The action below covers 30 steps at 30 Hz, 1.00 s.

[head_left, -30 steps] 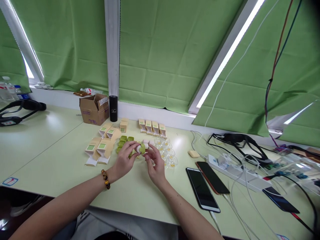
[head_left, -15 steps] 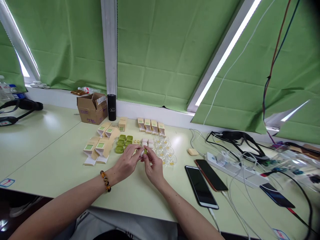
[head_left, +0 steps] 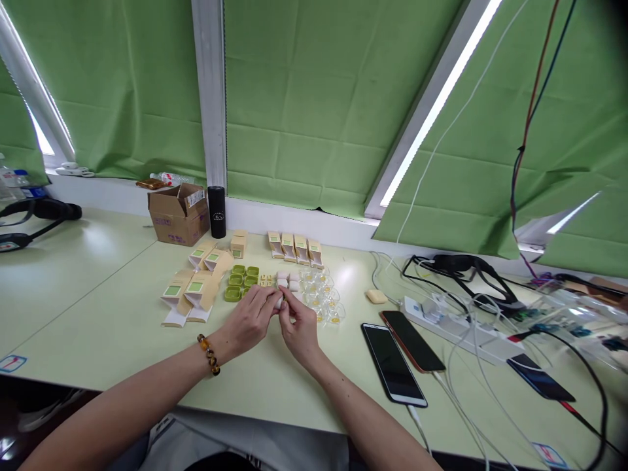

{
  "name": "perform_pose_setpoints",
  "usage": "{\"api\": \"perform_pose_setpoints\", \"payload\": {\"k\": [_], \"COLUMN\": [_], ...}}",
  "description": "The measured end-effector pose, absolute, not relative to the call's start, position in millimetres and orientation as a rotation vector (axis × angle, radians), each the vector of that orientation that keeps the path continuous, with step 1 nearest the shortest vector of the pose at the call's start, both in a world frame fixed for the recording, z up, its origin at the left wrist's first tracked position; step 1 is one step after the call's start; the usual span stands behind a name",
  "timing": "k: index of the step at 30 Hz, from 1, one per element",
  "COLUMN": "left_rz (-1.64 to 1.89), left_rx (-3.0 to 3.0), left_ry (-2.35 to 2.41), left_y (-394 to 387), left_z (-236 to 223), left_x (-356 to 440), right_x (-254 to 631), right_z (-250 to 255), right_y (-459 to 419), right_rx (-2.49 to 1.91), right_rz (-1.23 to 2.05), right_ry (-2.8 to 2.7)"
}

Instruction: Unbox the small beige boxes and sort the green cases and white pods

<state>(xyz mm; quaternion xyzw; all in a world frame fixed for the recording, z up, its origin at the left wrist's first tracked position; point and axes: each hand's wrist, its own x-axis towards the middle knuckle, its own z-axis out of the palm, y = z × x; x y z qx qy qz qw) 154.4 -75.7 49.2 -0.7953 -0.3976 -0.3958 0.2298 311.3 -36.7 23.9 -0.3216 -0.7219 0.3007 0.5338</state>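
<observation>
Both hands meet over the table's middle around a small whitish piece (head_left: 279, 303), mostly covered by fingers. My left hand (head_left: 252, 315), with a beaded bracelet at its wrist, is closed with its fingertips on this piece. From the other side my right hand (head_left: 299, 327) pinches it between thumb and fingers. Just beyond lie pale pink and white rounded pieces (head_left: 293, 277) in rows. Left of them are green square cups (head_left: 234, 292) and tiny yellowish parts (head_left: 265, 280). To the right, clear plastic cups (head_left: 316, 302) with yellow spots stand grouped.
Open card boxes (head_left: 201, 291) lie left, and more small boxes (head_left: 294, 248) line the back. A brown carton (head_left: 178, 212) and a black cylinder (head_left: 216, 211) stand by the wall. Phones (head_left: 394, 363), a power strip (head_left: 456, 330) and tangled cables occupy the right.
The fingers have shifted slightly around the whitish piece, and a green part visible between them before is now hidden. The whole view has moved a little.
</observation>
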Motion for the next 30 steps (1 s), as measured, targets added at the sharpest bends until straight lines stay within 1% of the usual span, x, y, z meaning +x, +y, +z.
{"api": "perform_pose_setpoints", "payload": {"k": [16, 30], "left_rz": [-1.063, -1.205], "left_rx": [-2.125, -2.324], "left_ry": [-1.122, -1.172], "left_y": [-76.3, -77.6], "left_z": [51.8, 55.3], "left_x": [156.5, 143.8], "right_x": [309.7, 312.4], "right_z": [30.0, 29.3], "right_y": [-36.1, -39.6], "right_rx": [-0.766, -0.728], "right_rz": [0.840, 0.742], "right_ry": [-1.652, -1.721]}}
